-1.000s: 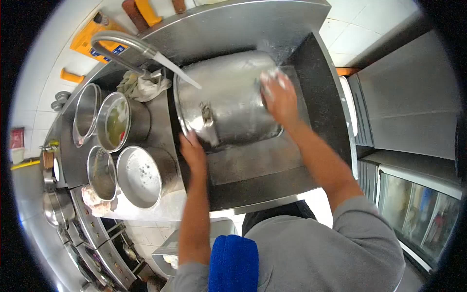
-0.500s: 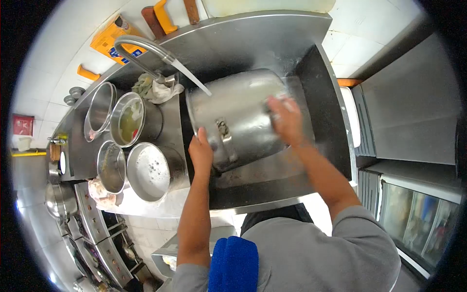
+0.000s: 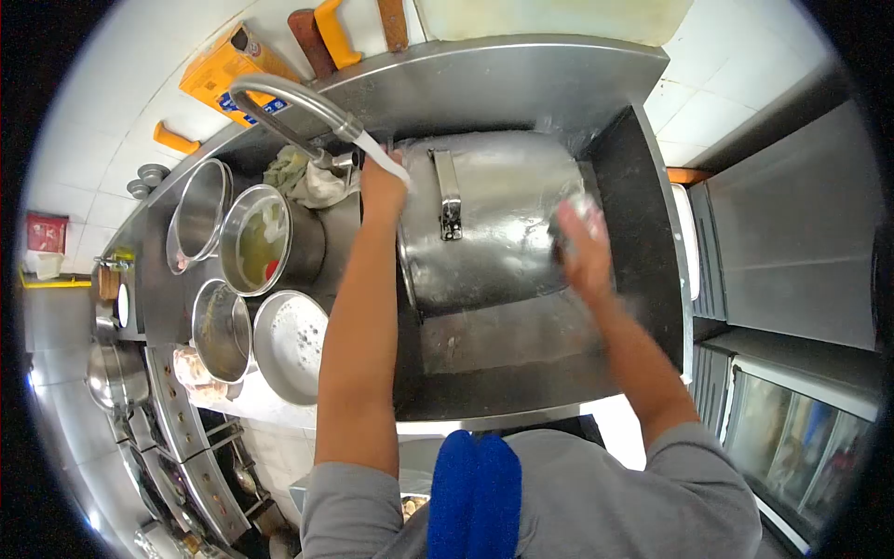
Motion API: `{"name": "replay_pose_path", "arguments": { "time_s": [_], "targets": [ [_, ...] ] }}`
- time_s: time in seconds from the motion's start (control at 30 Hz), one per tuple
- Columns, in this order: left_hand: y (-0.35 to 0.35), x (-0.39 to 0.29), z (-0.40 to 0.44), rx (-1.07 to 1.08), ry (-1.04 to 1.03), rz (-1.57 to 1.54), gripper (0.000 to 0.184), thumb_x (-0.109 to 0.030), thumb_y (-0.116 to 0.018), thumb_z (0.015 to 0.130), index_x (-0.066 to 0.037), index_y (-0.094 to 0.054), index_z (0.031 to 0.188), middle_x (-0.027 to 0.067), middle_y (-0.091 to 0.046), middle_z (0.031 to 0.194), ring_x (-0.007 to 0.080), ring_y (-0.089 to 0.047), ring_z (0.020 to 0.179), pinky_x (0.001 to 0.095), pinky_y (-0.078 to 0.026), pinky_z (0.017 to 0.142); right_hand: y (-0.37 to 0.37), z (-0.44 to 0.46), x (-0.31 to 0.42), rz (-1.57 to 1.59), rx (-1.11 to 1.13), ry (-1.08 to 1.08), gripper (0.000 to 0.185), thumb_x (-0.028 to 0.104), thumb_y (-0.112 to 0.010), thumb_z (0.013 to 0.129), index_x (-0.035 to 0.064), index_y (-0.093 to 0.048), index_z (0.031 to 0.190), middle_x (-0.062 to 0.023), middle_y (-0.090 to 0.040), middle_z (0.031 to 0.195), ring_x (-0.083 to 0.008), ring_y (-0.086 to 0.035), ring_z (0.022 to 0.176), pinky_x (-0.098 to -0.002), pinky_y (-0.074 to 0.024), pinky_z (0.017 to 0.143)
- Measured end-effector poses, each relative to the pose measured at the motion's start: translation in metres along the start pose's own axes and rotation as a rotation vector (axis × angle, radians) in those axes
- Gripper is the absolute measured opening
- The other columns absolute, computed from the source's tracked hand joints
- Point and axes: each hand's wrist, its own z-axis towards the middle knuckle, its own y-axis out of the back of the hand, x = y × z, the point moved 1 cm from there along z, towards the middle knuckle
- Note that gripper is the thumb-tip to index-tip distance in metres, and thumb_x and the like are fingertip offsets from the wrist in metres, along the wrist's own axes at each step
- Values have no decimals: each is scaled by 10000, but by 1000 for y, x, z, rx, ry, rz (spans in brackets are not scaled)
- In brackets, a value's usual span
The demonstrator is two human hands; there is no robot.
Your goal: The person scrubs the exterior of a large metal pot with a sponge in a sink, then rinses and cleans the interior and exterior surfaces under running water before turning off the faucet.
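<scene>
Pot (image 3: 512, 233) is laid sideways in the sink (image 3: 647, 270), spanned between both hands, its long axis set roughly left to right, mouth leftward. Its far rim is reached by the left hand (image 3: 382, 186), beside the tap's (image 3: 298, 96) stream; that grip cannot be told. Under the right hand's (image 3: 585, 247) bent, blurred fingers, at the base end, what seems a dark pad (image 3: 560, 233) is held. Leftward, the counter (image 3: 341, 228) is crowded with pans (image 3: 222, 331).

A white tiled wall (image 3: 697, 110) rises at the upper right. Along that side stand a grey metal cabinet (image 3: 796, 219) and a glass-fronted fridge (image 3: 792, 433). On the left, a steel stove (image 3: 193, 424) borders the pale tiled floor (image 3: 285, 456).
</scene>
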Motion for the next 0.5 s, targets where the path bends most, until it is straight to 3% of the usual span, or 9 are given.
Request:
{"name": "replay_pose_path", "arguments": {
  "time_s": [0.07, 0.1, 0.13, 0.17, 0.27, 0.3, 0.4, 0.47, 0.5],
  "targets": [
    [28, -38, -54, 106, 75, -215, 406, -180, -484, 918, 12, -441, 1273, 222, -571, 1161, 374, -545, 1076, 381, -422, 900, 2, 46, -10, 2, -190, -40, 438, 112, -640, 717, 100, -598, 1153, -75, -602, 1201, -280, -534, 1138, -410, -377, 998],
    [26, -26, -86, -101, -279, -33, 420, -190, -477, 927, 13, -409, 1288, 225, -584, 1114, 361, -570, 1034, 373, -429, 875, 3, 69, -13, -606, -181, 270, 390, 133, -629, 726, 101, -621, 1115, -84, -624, 1155, -280, -555, 1106, -398, -395, 982],
    [31, -39, -130, -102, -72, -27, 415, -212, -482, 930, 23, -427, 1268, 228, -608, 1019, 356, -603, 953, 385, -447, 831, -1, 87, -3, -642, -158, 273, 346, 134, -614, 733, 99, -633, 1077, -84, -631, 1137, -289, -558, 1098, -393, -405, 970],
    [28, -6, -168, 22, 242, -94, 390, -240, -482, 937, 26, -471, 1222, 231, -619, 936, 347, -625, 881, 400, -458, 780, -11, 98, 11, -679, -133, 266, 305, 135, -599, 739, 97, -646, 1038, -85, -638, 1120, -297, -561, 1090, -387, -415, 958],
    [18, 32, -243, -47, 270, -5, 397, -301, -449, 960, 74, -581, 957, 187, -624, 824, 242, -602, 755, 355, -456, 672, -55, 115, 23, -727, -2, 236, 310, 156, -572, 757, 107, -653, 1053, -92, -649, 1081, -315, -564, 1075, -434, -420, 942],
    [16, 23, -238, -37, 261, -5, 397, -301, -449, 960, 74, -581, 957, 187, -624, 824, 242, -602, 755, 355, -456, 672, -72, 118, 34, -751, 81, 185, 311, 165, -575, 756, 110, -652, 1053, -92, -650, 1075, -305, -568, 1069, -432, -425, 934],
    [26, -36, -207, -52, 353, -25, 474, -345, -449, 968, 99, -582, 866, 127, -572, 662, 194, -486, 608, 352, -411, 583, -98, 43, 67, -524, -13, 320, 326, 155, -584, 766, 101, -640, 1083, -124, -636, 1099, -299, -560, 1078, -429, -403, 970],
    [28, -14, -186, 0, 362, -20, 522, -396, -451, 963, 92, -580, 831, 120, -542, 634, 197, -462, 583, 356, -403, 569, -81, 7, 72, -496, -49, 370, 328, 149, -587, 773, 97, -635, 1093, -129, -630, 1111, -298, -552, 1089, -420, -390, 989],
    [28, -15, -177, 5, 344, -82, 542, -416, -447, 962, 89, -579, 817, 124, -532, 630, 203, -458, 582, 359, -406, 574, -64, -3, 51, -279, 19, 132, 337, 129, -596, 769, 94, -631, 1103, -123, -618, 1139, -305, -535, 1114, -413, -376, 1005]
  ]
}}
